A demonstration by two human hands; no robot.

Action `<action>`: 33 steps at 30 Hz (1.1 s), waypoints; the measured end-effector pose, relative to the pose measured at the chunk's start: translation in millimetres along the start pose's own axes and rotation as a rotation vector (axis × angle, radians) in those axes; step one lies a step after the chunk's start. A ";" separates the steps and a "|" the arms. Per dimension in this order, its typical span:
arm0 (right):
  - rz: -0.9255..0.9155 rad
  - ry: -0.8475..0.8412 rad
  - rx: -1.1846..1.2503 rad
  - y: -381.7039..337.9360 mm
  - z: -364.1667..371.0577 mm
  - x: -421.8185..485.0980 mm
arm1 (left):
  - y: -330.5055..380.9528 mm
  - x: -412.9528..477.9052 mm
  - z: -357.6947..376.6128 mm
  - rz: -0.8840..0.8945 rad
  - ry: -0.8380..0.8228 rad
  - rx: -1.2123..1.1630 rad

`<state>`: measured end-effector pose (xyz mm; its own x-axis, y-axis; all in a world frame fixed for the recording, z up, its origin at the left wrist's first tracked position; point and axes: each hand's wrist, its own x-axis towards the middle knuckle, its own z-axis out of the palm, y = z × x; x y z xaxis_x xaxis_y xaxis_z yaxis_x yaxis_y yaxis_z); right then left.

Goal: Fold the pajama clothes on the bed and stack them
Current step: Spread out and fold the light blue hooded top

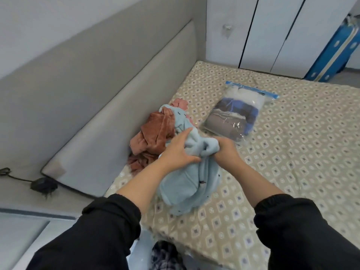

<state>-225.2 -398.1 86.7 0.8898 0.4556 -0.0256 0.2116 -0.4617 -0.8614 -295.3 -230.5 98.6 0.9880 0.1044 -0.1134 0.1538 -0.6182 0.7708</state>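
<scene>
We grip the blue pajama (181, 184) in our left hand (178, 151) and right hand (224, 148) (likely to shake it flat), brown clothes (155, 133) just beyond them.

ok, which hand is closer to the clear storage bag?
Right. The right hand grips the blue pajama just short of the near corner of the storage bag; the left hand holds the same pajama farther left, beside the rust-brown clothes.

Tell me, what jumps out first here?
The left grip and right grip, bare hands, hold a fluffy light-blue fleece pajama on the patterned bed. Behind it, beside the grey headboard, lies a rust-brown plush garment. To its right sits a clear plastic bag of folded clothes.
</scene>
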 end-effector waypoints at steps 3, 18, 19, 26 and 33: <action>-0.037 0.113 -0.017 8.9 -62.8 -31.2 | 25.3 -0.5 52.7 0.015 -0.094 -0.005; 0.260 0.117 -0.255 107.5 -89.3 -99.7 | 6.0 7.9 152.4 -0.026 -0.150 -0.078; 0.311 0.113 -0.253 127.7 -73.0 -102.1 | -13.0 7.6 159.9 -0.028 -0.179 -0.032; 0.383 0.115 -0.476 281.3 16.9 -104.4 | -137.3 27.1 252.6 0.047 -0.195 0.125; 0.304 0.039 -0.560 408.3 89.7 -93.9 | -243.3 52.2 365.1 0.039 -0.164 0.277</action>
<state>-258.6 -561.1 -308.1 0.9554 0.2181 -0.1993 0.1171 -0.8989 -0.4223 -277.4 -359.1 -323.8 0.9784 -0.0368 -0.2036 0.0901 -0.8101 0.5793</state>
